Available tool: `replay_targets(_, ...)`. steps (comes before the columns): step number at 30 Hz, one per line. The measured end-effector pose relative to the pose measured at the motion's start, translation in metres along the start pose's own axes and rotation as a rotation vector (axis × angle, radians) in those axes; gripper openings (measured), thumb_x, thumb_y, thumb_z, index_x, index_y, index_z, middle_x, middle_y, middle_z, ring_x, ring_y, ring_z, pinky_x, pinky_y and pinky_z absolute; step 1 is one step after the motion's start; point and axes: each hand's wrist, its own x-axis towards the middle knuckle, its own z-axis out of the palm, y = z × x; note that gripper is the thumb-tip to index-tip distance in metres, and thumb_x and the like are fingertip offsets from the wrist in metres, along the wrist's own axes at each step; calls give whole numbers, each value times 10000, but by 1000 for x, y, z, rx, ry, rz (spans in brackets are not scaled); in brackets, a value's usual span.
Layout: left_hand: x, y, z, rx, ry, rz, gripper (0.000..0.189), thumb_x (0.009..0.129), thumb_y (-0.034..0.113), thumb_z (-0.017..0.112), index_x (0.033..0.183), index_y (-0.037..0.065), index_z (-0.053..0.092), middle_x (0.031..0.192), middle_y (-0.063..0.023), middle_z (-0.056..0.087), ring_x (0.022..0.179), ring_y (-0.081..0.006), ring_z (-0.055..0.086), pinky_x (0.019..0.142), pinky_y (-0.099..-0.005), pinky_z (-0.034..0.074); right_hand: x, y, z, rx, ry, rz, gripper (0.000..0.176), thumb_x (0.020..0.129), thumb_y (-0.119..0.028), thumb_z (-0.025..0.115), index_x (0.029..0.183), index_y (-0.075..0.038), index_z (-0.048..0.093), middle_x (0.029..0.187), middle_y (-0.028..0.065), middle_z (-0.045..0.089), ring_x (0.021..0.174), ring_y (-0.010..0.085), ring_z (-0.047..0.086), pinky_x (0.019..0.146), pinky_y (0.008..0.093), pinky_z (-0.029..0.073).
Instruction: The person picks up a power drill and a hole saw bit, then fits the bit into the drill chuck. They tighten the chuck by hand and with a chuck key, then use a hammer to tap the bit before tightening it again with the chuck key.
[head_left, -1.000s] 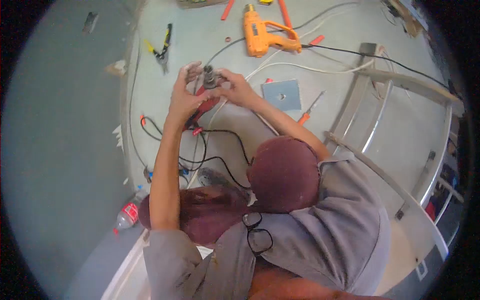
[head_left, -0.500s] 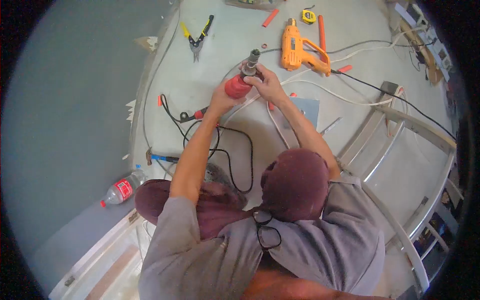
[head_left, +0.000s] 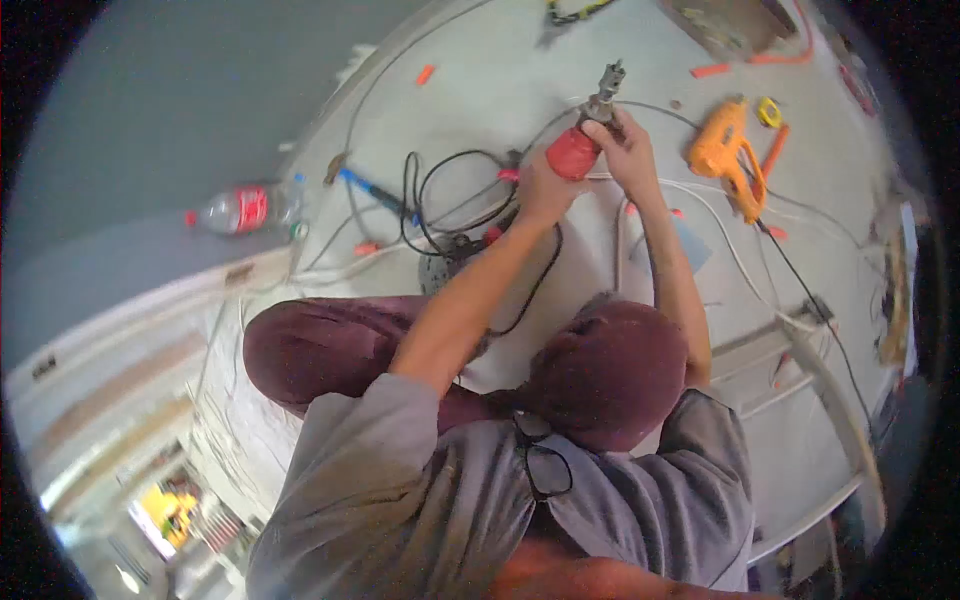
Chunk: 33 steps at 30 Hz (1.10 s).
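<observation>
A red power drill [head_left: 572, 152] with a grey metal chuck [head_left: 604, 96] is held up in front of me, chuck pointing away. My left hand [head_left: 541, 190] grips the red body from below. My right hand [head_left: 626, 147] is wrapped around the front of the drill, just behind the chuck. A black cord [head_left: 450, 195] runs from the drill in loops across the grey floor [head_left: 480, 90]. I sit with my knees in dark red trousers [head_left: 330, 355] drawn up beneath my arms.
An orange heat gun [head_left: 725, 155] lies to the right of my hands, with a yellow tape measure [head_left: 768, 112] beside it. A plastic bottle [head_left: 240, 208] lies at the left. A hammer [head_left: 365, 183], pliers [head_left: 570, 15], white cables [head_left: 720, 235] and orange tube pieces [head_left: 712, 70] are scattered about. Metal frames [head_left: 830, 390] lie right.
The view has swung round, so the scene now sits rotated. The drill stays in both hands, with the right hand now lower behind the chuck.
</observation>
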Motion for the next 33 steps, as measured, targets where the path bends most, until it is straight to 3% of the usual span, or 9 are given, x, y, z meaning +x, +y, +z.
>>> replay_targets(8,-25,-26,-52,30,46,-434,714,539,305,909,1136,45,616,1032,-180,704,963,-360,681,847,-433,532,23,15,71,-185,-376,129,401,902,-315,719,1169,-26,642,945,65,695,855,140,612,805,315,499)
replay_targets(12,-29,-37,-54,48,124,-436,697,552,344,906,1118,49,627,1028,-167,708,976,-349,684,852,-428,532,33,34,87,-75,-483,176,397,906,-323,712,1182,-46,645,981,69,705,871,154,625,826,331,502)
replay_targets(18,-13,-41,-60,170,-27,-336,769,619,571,851,1122,24,654,1049,-176,711,992,-354,681,871,-425,525,37,42,74,6,-490,371,414,935,-249,689,1257,-1,609,1007,94,687,897,138,628,823,298,513)
replay_targets(20,11,-71,-59,-115,-406,-248,835,671,689,760,1124,-5,665,1032,-189,707,985,-343,678,877,-418,517,41,50,69,-32,-511,395,419,931,-247,695,1260,-2,609,1027,91,686,906,144,630,831,305,515)
replay_targets(23,37,-44,-106,42,-505,-468,831,714,717,712,1109,-13,682,1001,-171,710,973,-308,677,868,-410,514,40,47,68,-67,-511,386,422,923,-248,706,1257,-6,613,1060,87,685,912,154,636,837,315,515)
replay_targets(25,37,-45,-116,-17,-442,-400,716,818,650,661,1111,-3,690,983,-165,714,962,-299,678,865,-407,514,40,49,75,-66,-522,366,421,919,-249,711,1251,-8,618,1074,84,685,911,160,640,836,318,514)
replay_targets(27,45,-61,-98,-355,2,-38,583,931,551,580,1129,13,687,1026,-121,712,958,-274,671,869,-385,506,43,54,80,-69,-499,382,419,903,-252,730,1228,-6,635,1056,87,696,920,157,640,841,318,507)
replay_targets(31,62,-75,-65,-771,-95,-129,484,993,459,523,1171,33,668,1074,-76,689,928,-233,660,869,-366,501,51,70,83,-281,-495,324,409,890,-270,741,1172,14,656,1007,96,707,925,151,640,831,315,502)
replay_targets(33,66,-89,-69,-1077,-383,-297,464,995,441,533,1234,57,639,1105,-43,661,956,-171,625,874,-352,492,52,66,89,-370,-475,356,394,884,-299,744,1118,10,674,978,101,716,911,151,643,815,317,501)
